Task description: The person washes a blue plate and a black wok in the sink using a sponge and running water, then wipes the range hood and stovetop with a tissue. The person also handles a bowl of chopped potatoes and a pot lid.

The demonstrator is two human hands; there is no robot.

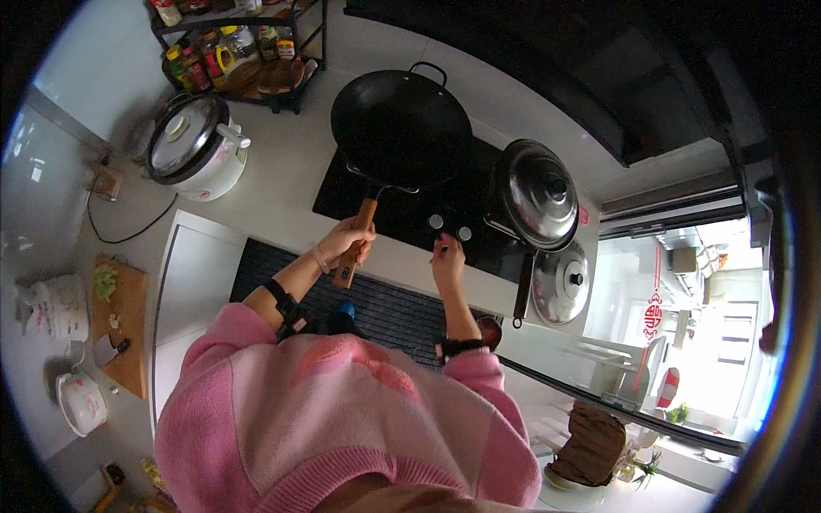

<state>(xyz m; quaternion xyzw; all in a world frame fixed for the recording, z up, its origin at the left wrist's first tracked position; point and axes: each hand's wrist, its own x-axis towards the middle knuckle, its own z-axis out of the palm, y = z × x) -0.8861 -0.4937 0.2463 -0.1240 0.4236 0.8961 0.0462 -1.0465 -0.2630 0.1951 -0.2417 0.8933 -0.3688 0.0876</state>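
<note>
My left hand [351, 243] grips the wooden handle [348, 263] of a black wok [401, 128]. The wok is over the left part of a black cooktop [494, 243], and its inside looks dark. I cannot tell whether its base rests on the burner. My right hand [448, 260] is at the cooktop's front edge, fingers bent, just below two round silver knobs, a left knob [436, 222] and a right knob [464, 233]. Whether those fingers hold or touch anything is unclear.
Right of the wok stands a pan with a domed metal lid [545, 192]; another lid [561, 282] lies beside it. A rice cooker [199, 147] and spice rack [224, 90] stand left. A knife [110, 349] lies on a wooden cutting board [131, 320] with chopped greens.
</note>
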